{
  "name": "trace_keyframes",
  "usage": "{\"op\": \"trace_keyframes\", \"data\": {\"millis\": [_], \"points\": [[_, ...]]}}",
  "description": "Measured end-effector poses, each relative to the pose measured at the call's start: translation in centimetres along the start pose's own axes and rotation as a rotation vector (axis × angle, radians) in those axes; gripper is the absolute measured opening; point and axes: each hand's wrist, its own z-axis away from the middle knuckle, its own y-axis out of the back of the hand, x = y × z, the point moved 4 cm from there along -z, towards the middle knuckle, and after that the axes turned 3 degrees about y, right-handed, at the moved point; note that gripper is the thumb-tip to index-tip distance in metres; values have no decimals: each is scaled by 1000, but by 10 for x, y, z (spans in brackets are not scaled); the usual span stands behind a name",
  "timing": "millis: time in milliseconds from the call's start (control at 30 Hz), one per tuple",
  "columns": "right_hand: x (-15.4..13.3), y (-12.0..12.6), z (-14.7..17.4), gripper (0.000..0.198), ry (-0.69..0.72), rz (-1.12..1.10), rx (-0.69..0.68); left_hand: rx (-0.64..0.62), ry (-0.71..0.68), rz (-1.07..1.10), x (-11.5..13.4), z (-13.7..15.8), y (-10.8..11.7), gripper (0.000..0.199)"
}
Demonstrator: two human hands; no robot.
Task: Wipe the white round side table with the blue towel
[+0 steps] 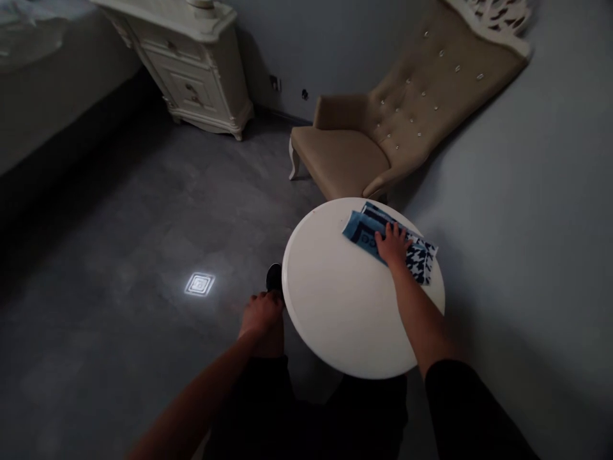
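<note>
Cloth (363,231) lies far right on the table (335,291) under the right hand (394,245) (arm outstretched, fingers spread, unclenched); the left hand (261,314) is lowered leftward, grip unclear.

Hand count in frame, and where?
2. Right hand: spread on the patterned cloth on the round white table. Left hand: beside the table's left edge, over the leg. No others show.
</note>
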Motion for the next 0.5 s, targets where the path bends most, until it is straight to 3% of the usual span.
{"op": "trace_keyframes", "data": {"millis": [133, 233, 367, 500], "points": [[2, 5, -62, 84, -31, -34, 22, -4, 23, 2, -3, -3, 0, 50], [1, 5, -75, 84, -22, -60, 46, -15, 35, -2, -4, -4, 0, 51], [0, 1, -47, 83, -3, -15, 25, -2, 34, -8, -5, -5, -3, 53], [-6, -5, 30, 80, 31, 44, 12, -5, 46, -19, -3, -4, -5, 54]]}}
